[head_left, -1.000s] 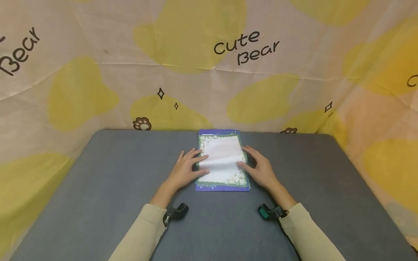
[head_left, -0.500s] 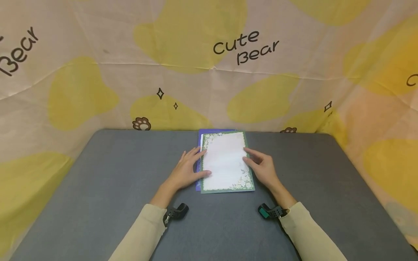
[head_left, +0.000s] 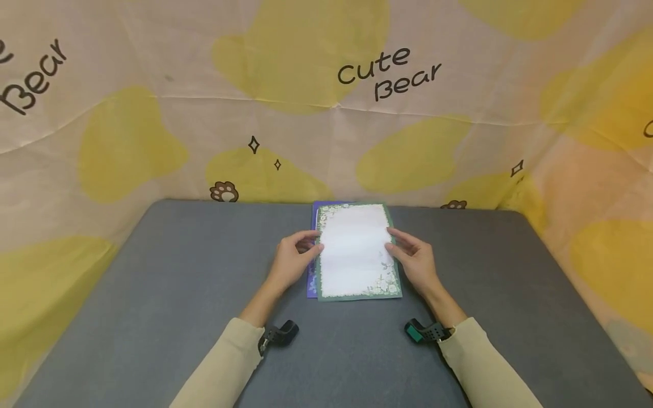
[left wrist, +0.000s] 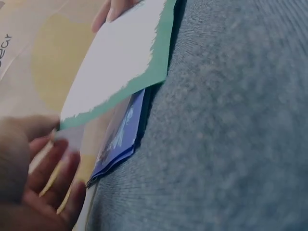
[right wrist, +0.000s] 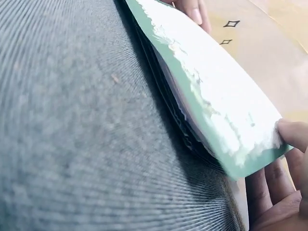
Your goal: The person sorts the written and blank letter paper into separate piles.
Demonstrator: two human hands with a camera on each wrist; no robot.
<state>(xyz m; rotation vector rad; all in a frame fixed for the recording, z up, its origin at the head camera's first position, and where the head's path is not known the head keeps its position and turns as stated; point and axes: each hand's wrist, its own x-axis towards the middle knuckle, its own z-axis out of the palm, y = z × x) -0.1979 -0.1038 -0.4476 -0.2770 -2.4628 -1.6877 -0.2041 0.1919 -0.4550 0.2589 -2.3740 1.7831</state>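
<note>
Head view: left hand (head_left: 291, 262) and right hand (head_left: 419, 266) each pinch one long side of the flower-edged paper (head_left: 354, 255) between them.

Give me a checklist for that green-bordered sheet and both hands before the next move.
1. Left hand pinches the left edge of the green-bordered sheet: ok.
2. Right hand pinches its right edge: ok.
3. Sheet's left edge raised off the purple stack: ok, a gap shows in the left wrist view.
4. Sheet squared over the stack: not ok, purple shows along its left side.
5. Only one sheet in the grip: cannot tell.
</note>
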